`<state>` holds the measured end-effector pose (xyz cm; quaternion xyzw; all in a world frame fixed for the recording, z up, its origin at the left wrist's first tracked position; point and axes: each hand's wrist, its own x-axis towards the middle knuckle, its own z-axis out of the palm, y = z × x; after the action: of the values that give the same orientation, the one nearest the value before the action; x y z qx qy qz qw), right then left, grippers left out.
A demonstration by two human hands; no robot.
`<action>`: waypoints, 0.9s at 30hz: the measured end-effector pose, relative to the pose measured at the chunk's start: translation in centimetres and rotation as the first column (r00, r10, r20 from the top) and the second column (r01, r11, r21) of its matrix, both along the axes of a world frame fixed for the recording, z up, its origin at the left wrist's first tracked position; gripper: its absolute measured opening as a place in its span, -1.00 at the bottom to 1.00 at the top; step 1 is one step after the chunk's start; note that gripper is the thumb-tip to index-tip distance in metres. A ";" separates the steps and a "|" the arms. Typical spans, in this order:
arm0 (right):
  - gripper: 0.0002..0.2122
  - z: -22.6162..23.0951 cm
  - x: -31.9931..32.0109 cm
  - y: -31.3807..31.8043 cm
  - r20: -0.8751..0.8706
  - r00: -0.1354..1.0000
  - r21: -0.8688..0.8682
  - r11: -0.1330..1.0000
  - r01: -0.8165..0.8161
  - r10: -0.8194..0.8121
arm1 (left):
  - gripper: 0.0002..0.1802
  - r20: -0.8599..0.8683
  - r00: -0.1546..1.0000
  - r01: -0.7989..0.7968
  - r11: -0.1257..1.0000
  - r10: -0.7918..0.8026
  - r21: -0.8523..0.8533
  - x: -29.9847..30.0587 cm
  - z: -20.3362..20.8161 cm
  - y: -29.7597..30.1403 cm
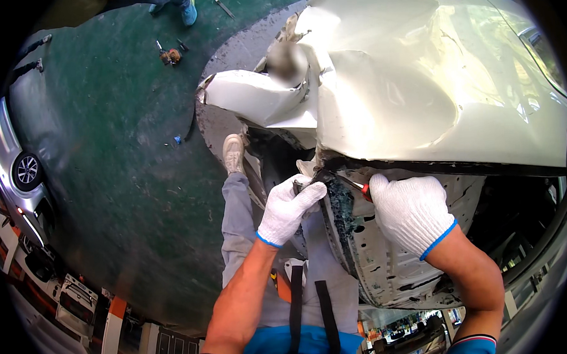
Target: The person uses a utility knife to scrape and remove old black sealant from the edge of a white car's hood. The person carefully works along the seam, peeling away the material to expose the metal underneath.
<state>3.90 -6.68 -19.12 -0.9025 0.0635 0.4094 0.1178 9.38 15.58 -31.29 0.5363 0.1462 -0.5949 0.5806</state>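
My left hand (287,210), in a white knitted glove with a blue cuff, is closed, thumb and fingers pinching the dark, torn edge (322,174) of a car's bodywork. My right hand (413,214), gloved the same way, is wrapped round a screwdriver (365,190) with a red and black handle. Its thin shaft points left, toward that same edge, close to my left fingertips; the tip cannot be made out. Above both hands spreads the car's dented cream-white body panel (387,90). Below it lies the bare inner metal (388,254), with holes and dark, ragged sealant.
A crumpled white bumper piece (248,99) juts out at the left. Tools (169,56) and a small blue item (177,140) lie on the green floor (124,158). A silver car (20,169) stands far left. Another person's leg and shoe (189,10) show at the top.
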 end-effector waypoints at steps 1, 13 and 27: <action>-0.90 0.0 -0.1 -0.1 -0.011 1.000 0.004 1.000 0.010 -0.010 | -0.85 0.005 1.000 0.006 1.000 -0.006 0.002 0.1 -0.1 0.0; -0.79 -0.1 -1.0 -0.2 -0.033 0.992 0.039 0.992 0.120 -0.119 | -0.83 -0.026 0.999 0.030 0.999 -0.030 0.012 0.6 0.3 -0.3; -0.88 -0.2 0.6 0.2 -0.002 1.000 0.043 0.999 0.024 -0.024 | -0.84 -0.018 0.999 0.031 0.999 -0.031 0.017 0.6 0.1 0.0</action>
<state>4.48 -6.47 -19.34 -0.8987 0.0658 0.4096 0.1421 9.99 15.55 -31.18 0.5382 0.1483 -0.6073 0.5652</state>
